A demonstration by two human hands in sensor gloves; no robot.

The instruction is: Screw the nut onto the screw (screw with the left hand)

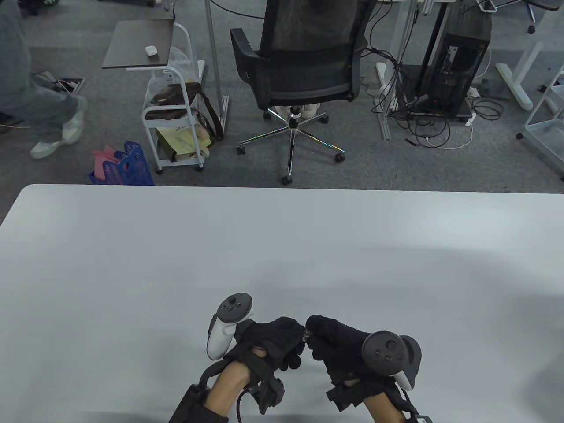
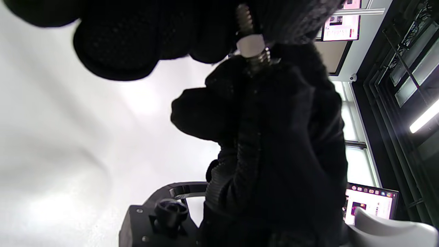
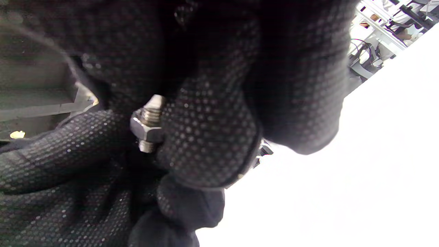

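Note:
A steel screw [image 3: 153,107] carries a hex nut [image 3: 146,131] part way along its thread. Both gloved hands meet around it near the table's front edge, just above the surface. My left hand [image 1: 282,339] grips the threaded shaft [image 2: 243,17], which runs up into its fingers in the left wrist view. The nut [image 2: 251,46] shows bright just below them. My right hand [image 1: 328,341] pinches the nut between finger and thumb [image 3: 205,137]. In the table view the screw [image 1: 305,335] is a small glint between the fingertips. The screw's head is hidden.
The white table [image 1: 282,246] spreads wide around the hands. Beyond its far edge stand an office chair [image 1: 304,66], a white trolley [image 1: 172,114] and a blue basket [image 1: 123,169] on the floor.

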